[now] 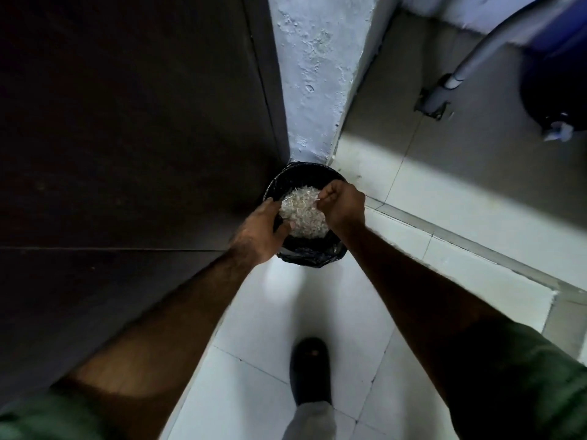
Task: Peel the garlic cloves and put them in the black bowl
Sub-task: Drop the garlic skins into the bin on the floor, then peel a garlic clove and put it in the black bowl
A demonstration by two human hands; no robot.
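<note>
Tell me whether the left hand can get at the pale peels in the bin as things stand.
Probably yes. The left hand already hovers over the bin with its fingertips at the edge of the peels, which lie uncovered on top. The right hand is at the far side, not blocking.

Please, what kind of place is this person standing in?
Probably a home kitchen corner or utility area: a white tiled floor, a bin lined with a black bag against a painted wall corner, and a blue container.
</note>
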